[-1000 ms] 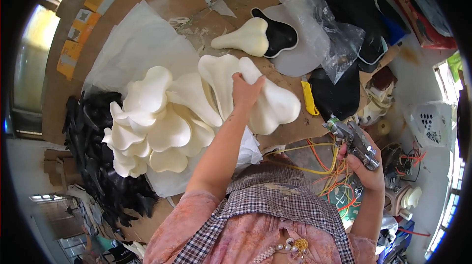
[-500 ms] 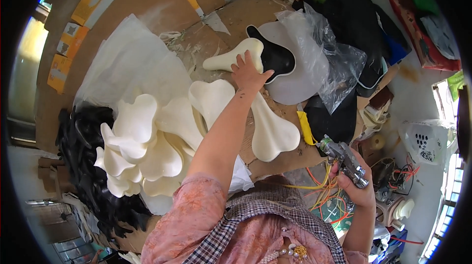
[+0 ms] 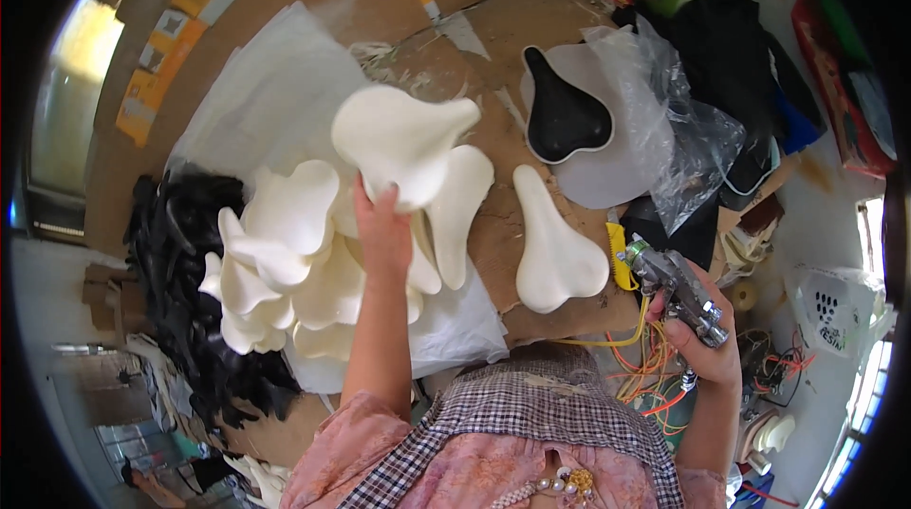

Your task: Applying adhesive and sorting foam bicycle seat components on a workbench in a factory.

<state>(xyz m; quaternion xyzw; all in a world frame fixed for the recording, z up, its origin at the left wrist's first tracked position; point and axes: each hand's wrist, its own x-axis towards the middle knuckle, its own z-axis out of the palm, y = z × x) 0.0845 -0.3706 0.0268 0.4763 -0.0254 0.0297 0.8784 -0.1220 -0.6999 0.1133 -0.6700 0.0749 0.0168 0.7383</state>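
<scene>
My left hand [image 3: 382, 229] grips the wide end of a cream foam bicycle saddle pad [image 3: 399, 139] above the left side of the table. Under and beside it lies a pile of similar cream saddle pads [image 3: 318, 296]. Another cream saddle pad [image 3: 560, 258] rests by itself on the cardboard, its wide end toward me. Beyond it, a black saddle shell [image 3: 567, 120] with a pale rim lies partly over a round grey sheet [image 3: 603, 177]. At the right, my right hand [image 3: 712, 348] is wrapped around a metal spray gun [image 3: 676, 293], held off the table.
Black saddle pieces [image 3: 185, 262] are heaped at the left edge. A yellow-handled brush or scraper [image 3: 619, 258] lies near the spray gun. Clear plastic bags [image 3: 678, 148] and black cloth [image 3: 712, 44] cover the far right. Orange and yellow hoses [image 3: 655, 367] tangle below the right hand.
My left hand has moved left from beside the black shell, carrying the cream pad to above the pile. The black shell is now fully uncovered. My right hand still holds the spray gun.
</scene>
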